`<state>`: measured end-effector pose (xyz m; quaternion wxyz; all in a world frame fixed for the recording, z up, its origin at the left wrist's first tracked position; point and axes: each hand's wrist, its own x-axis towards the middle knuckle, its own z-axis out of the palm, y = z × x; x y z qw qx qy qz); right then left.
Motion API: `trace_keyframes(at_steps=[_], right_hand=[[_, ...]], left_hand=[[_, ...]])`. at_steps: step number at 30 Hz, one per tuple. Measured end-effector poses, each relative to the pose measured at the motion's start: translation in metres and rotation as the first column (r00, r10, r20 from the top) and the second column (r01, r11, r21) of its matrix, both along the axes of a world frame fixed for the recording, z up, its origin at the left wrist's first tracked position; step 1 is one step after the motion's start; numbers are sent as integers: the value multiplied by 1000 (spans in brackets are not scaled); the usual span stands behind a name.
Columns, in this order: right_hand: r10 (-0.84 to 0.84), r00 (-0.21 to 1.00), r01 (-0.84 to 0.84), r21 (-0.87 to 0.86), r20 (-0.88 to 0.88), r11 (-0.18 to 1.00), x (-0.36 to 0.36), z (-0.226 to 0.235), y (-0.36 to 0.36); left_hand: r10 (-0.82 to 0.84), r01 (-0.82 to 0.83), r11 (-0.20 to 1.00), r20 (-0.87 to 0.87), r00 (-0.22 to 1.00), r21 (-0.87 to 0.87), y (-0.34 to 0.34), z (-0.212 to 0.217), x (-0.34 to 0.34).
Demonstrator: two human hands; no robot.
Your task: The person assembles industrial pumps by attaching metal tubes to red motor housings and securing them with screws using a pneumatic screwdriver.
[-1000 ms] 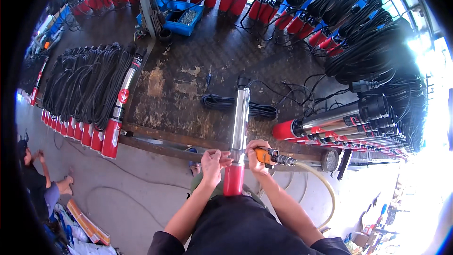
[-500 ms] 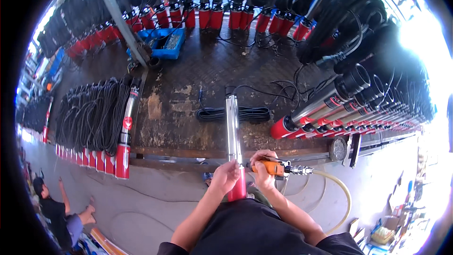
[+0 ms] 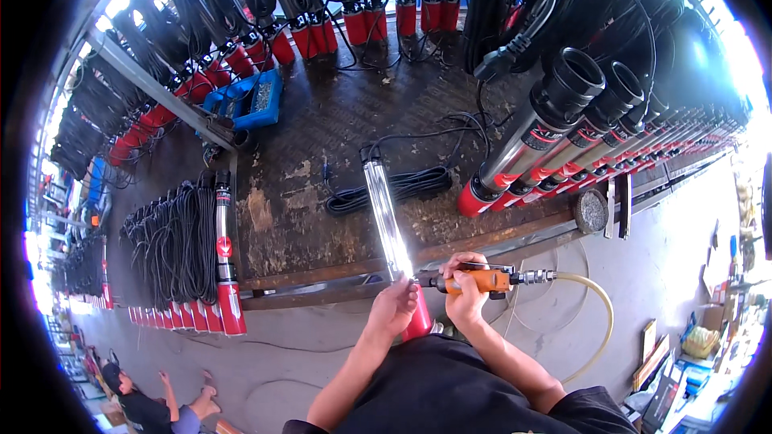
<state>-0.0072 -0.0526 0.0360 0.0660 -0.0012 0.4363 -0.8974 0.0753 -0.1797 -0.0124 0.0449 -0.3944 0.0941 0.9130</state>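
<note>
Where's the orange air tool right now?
In the head view, low and right of centre: the orange air tool is in the right hand at the workbench edge, tip against the steel pump tube.

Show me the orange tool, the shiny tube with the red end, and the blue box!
Orange tool [image 3: 481,281], head view, on its orange body by the right hand.
Shiny tube [image 3: 386,217], head view, on the middle of its steel length.
Blue box [image 3: 245,103], head view, on its blue rim.
</note>
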Motion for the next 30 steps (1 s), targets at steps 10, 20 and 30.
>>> trace_keyframes(at_steps=[10, 20, 30], right_hand=[[200, 937, -117, 282, -286, 952, -12, -40, -16], [190, 978, -152, 331, -86, 931, -41, -71, -32], [317, 903, -217, 329, -290, 919, -39, -76, -38]], left_hand=[[99, -132, 976, 189, 977, 174, -13, -50, -28], [-275, 378, 567, 264, 925, -732, -15, -40, -15], [-174, 480, 217, 450, 876, -850, -15, -47, -9]])
